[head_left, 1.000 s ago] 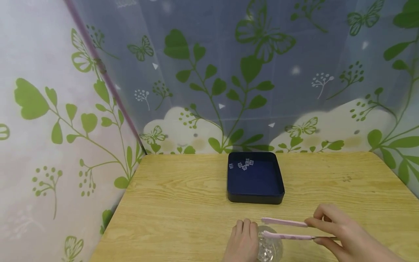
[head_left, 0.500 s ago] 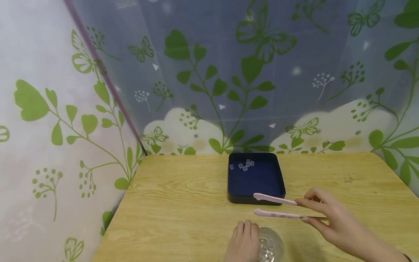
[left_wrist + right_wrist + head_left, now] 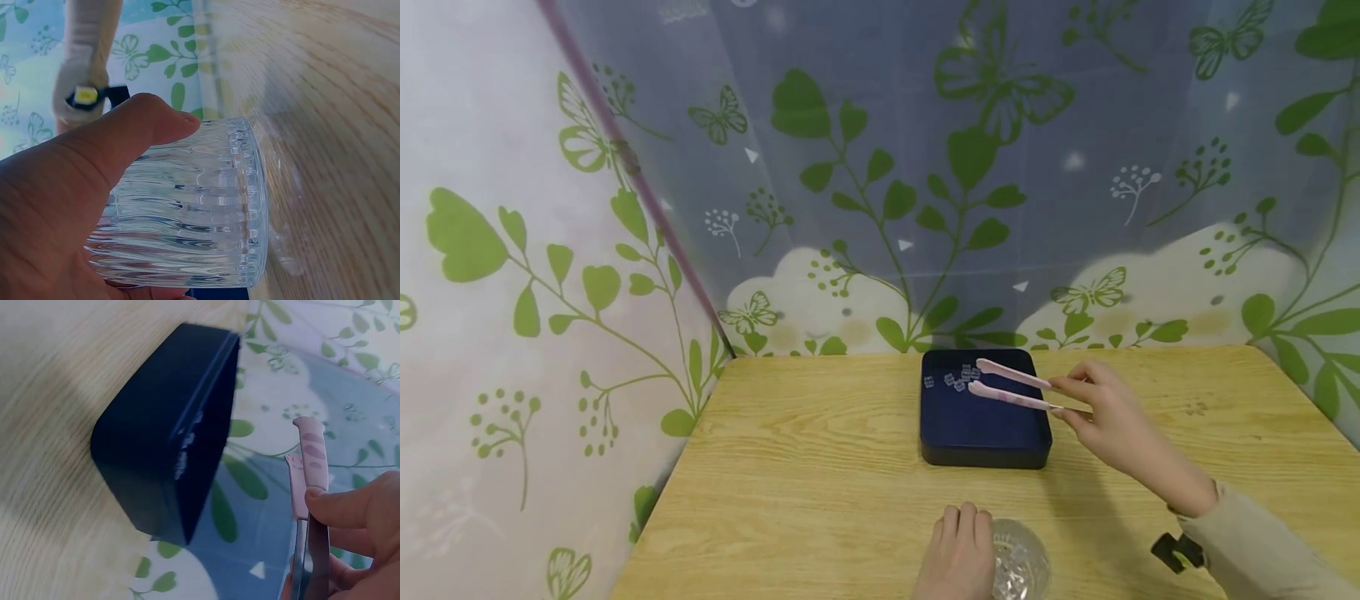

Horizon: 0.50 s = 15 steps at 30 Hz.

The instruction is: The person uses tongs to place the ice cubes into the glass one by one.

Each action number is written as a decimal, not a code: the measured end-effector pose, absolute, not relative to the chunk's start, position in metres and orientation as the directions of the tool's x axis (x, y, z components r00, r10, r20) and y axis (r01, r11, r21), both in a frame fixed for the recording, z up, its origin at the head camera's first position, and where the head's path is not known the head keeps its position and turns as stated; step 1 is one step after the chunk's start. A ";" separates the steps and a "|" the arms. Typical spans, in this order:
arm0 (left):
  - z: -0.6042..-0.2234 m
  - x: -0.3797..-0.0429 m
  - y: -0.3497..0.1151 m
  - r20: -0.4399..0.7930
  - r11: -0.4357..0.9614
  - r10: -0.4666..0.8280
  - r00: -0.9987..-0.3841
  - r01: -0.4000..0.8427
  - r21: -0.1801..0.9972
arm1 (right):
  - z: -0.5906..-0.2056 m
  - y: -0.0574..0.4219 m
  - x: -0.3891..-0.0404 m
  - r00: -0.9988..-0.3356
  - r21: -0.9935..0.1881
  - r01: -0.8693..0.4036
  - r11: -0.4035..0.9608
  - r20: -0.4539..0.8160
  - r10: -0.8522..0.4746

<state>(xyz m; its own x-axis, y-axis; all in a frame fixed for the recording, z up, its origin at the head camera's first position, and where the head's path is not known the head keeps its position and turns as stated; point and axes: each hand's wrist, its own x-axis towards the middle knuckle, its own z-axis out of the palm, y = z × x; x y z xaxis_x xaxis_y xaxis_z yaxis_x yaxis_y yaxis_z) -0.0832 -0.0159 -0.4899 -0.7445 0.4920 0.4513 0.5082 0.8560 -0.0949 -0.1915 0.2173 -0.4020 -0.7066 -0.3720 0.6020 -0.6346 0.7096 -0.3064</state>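
the pink tongs (image 3: 1009, 395) have been carried from over the glass (image 3: 1028, 557) to over the dark blue tray (image 3: 981, 429), and their spread tips are now held above it, near the clear cubes (image 3: 966, 373) in its far part. the tongs are pinched between thumb and fingers by the right hand (image 3: 1101, 408); no cube is seen caught. the glass is still gripped by the left hand (image 3: 958, 554) on the table (image 3: 790, 467). the reach toward the cubes seems nearly completed.
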 end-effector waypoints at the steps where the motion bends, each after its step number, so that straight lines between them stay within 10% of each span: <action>1: -0.489 -0.083 -0.016 0.451 0.856 0.493 -0.744 0.508 -0.096 | -0.405 0.216 -0.198 -0.712 -0.306 -0.629 0.715 0.597 -0.371; 15: -0.490 -0.082 -0.013 0.463 0.875 0.475 -0.748 0.460 -0.154 | -0.436 0.199 -0.249 -0.813 -0.320 -0.523 0.790 0.465 -0.349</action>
